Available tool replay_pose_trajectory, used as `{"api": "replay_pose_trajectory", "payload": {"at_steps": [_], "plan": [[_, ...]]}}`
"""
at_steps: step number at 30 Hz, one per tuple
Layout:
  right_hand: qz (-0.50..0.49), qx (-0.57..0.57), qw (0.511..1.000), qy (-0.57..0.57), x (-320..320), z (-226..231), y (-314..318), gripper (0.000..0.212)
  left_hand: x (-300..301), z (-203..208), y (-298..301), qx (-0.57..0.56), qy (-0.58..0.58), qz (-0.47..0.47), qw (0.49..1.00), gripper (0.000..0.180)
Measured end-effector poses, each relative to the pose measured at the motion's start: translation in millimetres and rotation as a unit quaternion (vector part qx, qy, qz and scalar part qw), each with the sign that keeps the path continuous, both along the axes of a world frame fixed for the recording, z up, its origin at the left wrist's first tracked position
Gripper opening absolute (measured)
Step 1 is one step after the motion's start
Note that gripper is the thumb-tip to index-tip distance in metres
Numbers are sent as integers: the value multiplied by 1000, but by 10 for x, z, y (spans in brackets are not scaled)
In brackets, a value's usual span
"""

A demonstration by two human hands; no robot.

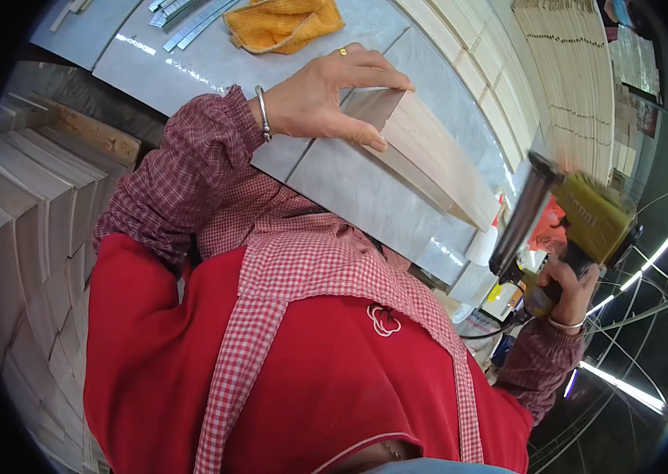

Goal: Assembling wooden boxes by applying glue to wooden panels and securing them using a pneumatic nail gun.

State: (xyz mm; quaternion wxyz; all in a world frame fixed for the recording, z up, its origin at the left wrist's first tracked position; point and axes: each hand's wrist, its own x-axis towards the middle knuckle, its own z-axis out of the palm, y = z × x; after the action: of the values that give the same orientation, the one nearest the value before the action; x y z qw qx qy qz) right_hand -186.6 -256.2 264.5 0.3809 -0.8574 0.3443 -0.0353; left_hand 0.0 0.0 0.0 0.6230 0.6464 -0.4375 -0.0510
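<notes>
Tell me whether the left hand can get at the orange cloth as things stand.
Likely yes: the orange cloth lies on the grey table just beyond the left hand, nothing visible between, though that hand would probably have to release the wooden piece.

pale boxlike wooden piece [435,150] | diagonal on grey tabletop [377,35] | olive-yellow nail gun [593,220] | raised, apart from wood

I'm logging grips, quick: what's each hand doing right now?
Left hand: holding the wooden piece.
Right hand: closed, holding the green power tool.
</notes>
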Motion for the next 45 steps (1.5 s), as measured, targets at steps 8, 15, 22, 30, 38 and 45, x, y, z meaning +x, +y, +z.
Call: {"api": "replay_pose_trajectory", "payload": {"at_steps": [8, 15, 22, 30, 38, 45], "plan": [[81, 89, 972, 202, 735, -44, 723, 13, 20, 11, 87, -34, 44, -19, 998, 67], [106, 64, 960, 253, 848, -101, 725, 17, -21, 71, 3, -42, 71, -46, 996, 65], [105, 65, 960, 251, 845, -91, 685, 17, -30, 82, -30, -40, 69, -44, 996, 66], [103, 63, 959, 256, 827, -75, 688, 16, -18, 109, -43, -51, 62, -48, 996, 66], [184, 18, 952, 245, 801, -86, 674, 26, 0, 106, -58, -61, 66, -50, 995, 66], [351, -30, 916, 192, 557, -212, 332, 34, 107, 85, -62, -67, 53, -37, 996, 66]]}}
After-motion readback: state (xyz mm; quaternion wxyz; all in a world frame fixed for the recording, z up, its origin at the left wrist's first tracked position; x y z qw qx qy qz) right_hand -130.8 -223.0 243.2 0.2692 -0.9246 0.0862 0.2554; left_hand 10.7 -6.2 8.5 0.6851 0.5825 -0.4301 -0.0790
